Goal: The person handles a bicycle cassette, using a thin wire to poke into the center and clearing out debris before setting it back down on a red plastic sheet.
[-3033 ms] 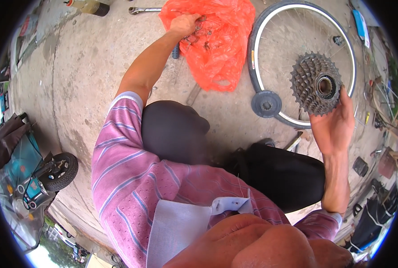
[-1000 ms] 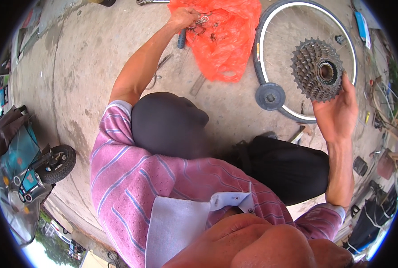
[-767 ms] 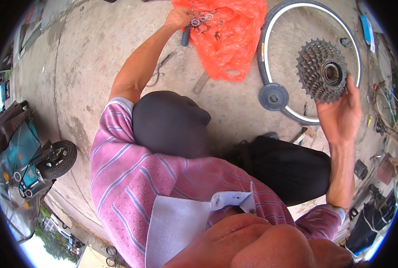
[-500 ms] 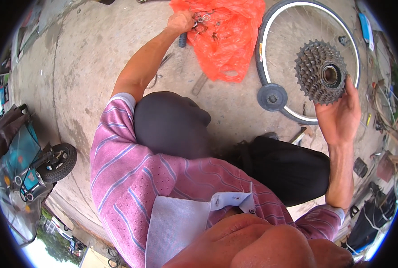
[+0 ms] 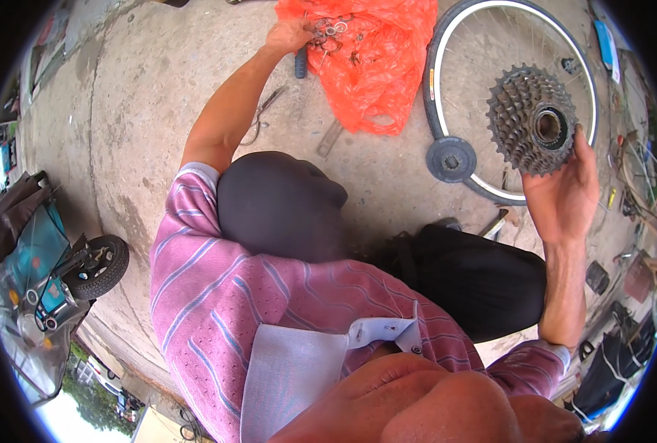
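Observation:
In my right hand [image 5: 565, 196] I hold a bicycle freewheel [image 5: 531, 122], a dark stack of toothed cogs with a round bearing hole facing up. My thumb lies along its right edge, and the fingers are mostly hidden beneath it. My left hand [image 5: 287, 35] reaches far forward to the left edge of a red plastic bag [image 5: 376, 81]. Its fingers are bent together among small metal rings and loose parts [image 5: 336, 31] on the bag; whatever they grip is too small to make out. A dark tool handle [image 5: 300, 63] lies just below that hand.
A bicycle wheel [image 5: 436, 111] lies flat behind the freewheel, a black disc [image 5: 450, 159] on its lower left rim. Pliers-like tool [image 5: 266, 107], flat metal strip [image 5: 330, 139] and hammer [image 5: 497, 221] lie on the concrete. A parked vehicle's tyre [image 5: 100, 267] stands at left.
My left hand has drawn back slightly to the left along the bag's edge. The right hand and the freewheel have shifted a little to the right, still held.

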`<state>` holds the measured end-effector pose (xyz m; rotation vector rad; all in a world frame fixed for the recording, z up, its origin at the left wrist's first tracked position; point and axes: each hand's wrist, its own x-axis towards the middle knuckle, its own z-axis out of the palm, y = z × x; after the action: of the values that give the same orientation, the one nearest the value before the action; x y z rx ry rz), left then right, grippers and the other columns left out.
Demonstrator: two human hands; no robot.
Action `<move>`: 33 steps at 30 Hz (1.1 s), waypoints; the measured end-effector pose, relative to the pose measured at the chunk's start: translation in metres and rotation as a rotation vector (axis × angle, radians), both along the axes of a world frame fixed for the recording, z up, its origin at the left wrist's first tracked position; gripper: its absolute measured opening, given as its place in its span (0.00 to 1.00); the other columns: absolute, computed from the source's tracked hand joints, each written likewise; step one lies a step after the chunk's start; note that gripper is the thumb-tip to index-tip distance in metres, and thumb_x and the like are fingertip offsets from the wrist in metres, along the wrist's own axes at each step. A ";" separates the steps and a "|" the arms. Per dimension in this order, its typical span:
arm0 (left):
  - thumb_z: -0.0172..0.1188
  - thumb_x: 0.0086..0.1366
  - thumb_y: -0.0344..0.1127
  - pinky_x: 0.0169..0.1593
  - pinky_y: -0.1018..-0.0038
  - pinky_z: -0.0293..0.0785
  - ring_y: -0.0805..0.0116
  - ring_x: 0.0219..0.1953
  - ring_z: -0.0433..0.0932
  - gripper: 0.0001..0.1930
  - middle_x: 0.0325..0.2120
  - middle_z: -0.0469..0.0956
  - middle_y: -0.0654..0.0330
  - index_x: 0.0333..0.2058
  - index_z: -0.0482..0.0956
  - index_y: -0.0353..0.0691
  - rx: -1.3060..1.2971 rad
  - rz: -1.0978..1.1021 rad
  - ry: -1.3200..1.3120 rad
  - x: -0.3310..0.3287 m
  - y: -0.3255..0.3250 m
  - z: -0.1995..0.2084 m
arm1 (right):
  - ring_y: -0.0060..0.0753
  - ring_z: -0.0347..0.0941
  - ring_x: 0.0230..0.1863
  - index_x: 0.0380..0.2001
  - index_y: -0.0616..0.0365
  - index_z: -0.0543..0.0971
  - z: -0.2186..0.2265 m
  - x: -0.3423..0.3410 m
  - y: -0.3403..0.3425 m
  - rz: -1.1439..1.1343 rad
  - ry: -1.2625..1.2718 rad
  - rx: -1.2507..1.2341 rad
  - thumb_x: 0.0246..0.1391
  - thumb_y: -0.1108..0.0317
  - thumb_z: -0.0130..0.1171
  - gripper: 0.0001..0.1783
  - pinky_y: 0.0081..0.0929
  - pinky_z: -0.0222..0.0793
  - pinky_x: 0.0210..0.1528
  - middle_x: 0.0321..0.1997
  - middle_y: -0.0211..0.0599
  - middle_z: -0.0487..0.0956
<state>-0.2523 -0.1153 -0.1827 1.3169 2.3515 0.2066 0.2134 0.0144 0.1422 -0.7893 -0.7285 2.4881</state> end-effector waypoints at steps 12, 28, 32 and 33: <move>0.63 0.65 0.35 0.31 0.81 0.69 0.82 0.25 0.72 0.06 0.23 0.76 0.70 0.31 0.81 0.41 0.297 0.388 -0.794 0.003 0.005 0.073 | 0.35 0.73 0.59 0.56 0.62 0.73 0.001 -0.010 -0.008 -0.027 -0.040 -0.007 0.70 0.58 0.44 0.21 0.39 0.64 0.65 0.58 0.40 0.78; 0.67 0.61 0.28 0.30 0.83 0.66 0.84 0.27 0.71 0.05 0.25 0.77 0.68 0.34 0.82 0.34 0.339 -0.368 -0.953 0.217 0.049 0.358 | 0.34 0.75 0.55 0.56 0.64 0.72 0.005 -0.015 -0.010 -0.040 -0.058 0.059 0.70 0.57 0.43 0.23 0.40 0.68 0.63 0.53 0.41 0.79; 0.66 0.60 0.27 0.31 0.83 0.67 0.84 0.27 0.71 0.05 0.26 0.78 0.68 0.33 0.82 0.33 0.321 -0.356 -0.829 0.239 0.051 0.372 | 0.32 0.76 0.54 0.55 0.63 0.73 0.006 -0.009 -0.011 0.006 0.011 0.082 0.70 0.57 0.43 0.22 0.39 0.67 0.63 0.52 0.40 0.80; 0.66 0.60 0.27 0.32 0.83 0.68 0.84 0.27 0.72 0.05 0.25 0.78 0.68 0.33 0.81 0.33 0.360 -0.370 -0.799 0.242 0.052 0.370 | 0.32 0.76 0.54 0.54 0.63 0.73 0.006 -0.008 -0.012 0.005 0.008 0.084 0.70 0.57 0.43 0.22 0.38 0.67 0.62 0.52 0.39 0.80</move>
<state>-0.0106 -0.0634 0.1874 1.4409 1.4175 0.8845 0.2054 0.0022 0.1486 -0.7481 -0.8280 2.4464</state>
